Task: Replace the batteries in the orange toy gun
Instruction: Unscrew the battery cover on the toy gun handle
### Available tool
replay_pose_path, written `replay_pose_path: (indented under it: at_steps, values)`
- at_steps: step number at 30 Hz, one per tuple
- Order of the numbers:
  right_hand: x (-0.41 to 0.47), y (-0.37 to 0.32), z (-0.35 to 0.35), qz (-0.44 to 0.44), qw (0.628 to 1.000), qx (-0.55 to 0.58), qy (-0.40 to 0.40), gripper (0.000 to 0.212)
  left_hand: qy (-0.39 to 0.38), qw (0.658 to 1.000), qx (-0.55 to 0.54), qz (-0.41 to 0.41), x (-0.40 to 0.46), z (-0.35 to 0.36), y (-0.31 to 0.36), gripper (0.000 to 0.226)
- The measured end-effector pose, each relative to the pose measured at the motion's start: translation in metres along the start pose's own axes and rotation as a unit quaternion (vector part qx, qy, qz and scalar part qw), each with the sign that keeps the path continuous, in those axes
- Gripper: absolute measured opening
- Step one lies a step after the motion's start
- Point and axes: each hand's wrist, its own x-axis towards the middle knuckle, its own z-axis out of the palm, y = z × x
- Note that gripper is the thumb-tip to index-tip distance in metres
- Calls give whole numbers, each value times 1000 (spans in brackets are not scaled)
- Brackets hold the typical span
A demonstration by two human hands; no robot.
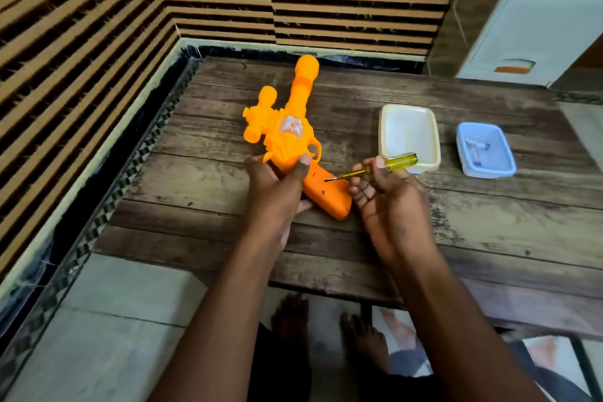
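Note:
The orange toy gun (287, 130) lies on the wooden table (456, 225), barrel pointing away, grip toward me. My left hand (277, 189) grips the gun where the body meets the grip, thumb on top. My right hand (381, 192) pinches a screwdriver (375, 168) with a clear yellow handle; its dark tip rests on the upper face of the orange grip, near a small hole. The other fingers of that hand curl loosely beside the grip's end.
A white plastic tub (385, 140) stands right of the gun, just behind the screwdriver handle. Further right, a blue tub (502, 163) holds a few batteries (476, 147). Striped walls close in the table's left and far sides. Bare feet show below the near edge.

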Motion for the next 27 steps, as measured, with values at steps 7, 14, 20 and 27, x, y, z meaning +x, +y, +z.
replay_pose_path:
  at_steps: [7,14,20,27]
  values:
    - [2,1,-4,-157,973,-168,-3,16,-22,1000,-8,-20,2,1,-1,35]
    - [-3,7,-1,-227,917,-326,-32,28,-23,999,-19,-25,5,2,-4,27]
    - [-10,2,6,-340,800,-480,-120,17,8,999,-33,-40,1,6,-4,22]
    - [-7,-4,20,-327,819,-446,-156,43,22,999,-8,-41,7,2,-3,27]
